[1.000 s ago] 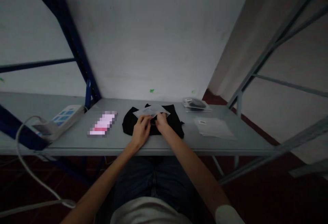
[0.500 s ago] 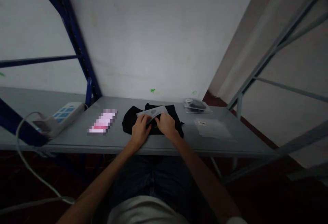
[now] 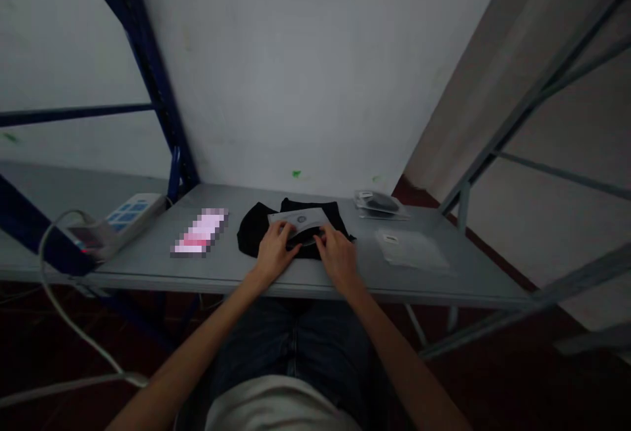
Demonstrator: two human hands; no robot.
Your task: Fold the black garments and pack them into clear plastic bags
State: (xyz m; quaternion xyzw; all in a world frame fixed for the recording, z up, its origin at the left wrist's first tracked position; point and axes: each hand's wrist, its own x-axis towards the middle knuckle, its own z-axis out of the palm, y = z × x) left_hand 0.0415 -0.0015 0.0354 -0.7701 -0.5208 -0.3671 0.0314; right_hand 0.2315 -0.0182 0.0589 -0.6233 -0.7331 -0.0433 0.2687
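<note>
A pale plastic bag (image 3: 312, 215) with a small round mark lies over folded black cloth (image 3: 250, 228) at the middle of the shelf. My left hand (image 3: 275, 247) pinches the near left part of the bag. On the other side, my right hand (image 3: 339, 257) has its thumb and fingers closed at the bag's right edge. Between the hands the near edge bows up, and dark material shows beneath it. Whether some cloth is inside the bag, I cannot tell.
To the right lie a stack of clear packets (image 3: 378, 204) with dark contents and flat clear bags (image 3: 414, 251). A pixelated phone (image 3: 201, 232) rests at left, near a white power strip (image 3: 131, 215) and its cable (image 3: 73, 329). Blue rack posts (image 3: 160, 89) rise at left.
My right hand has shifted right and slightly toward me, away from my left hand. The bag now lies flatter, with its near edge spread between the hands.
</note>
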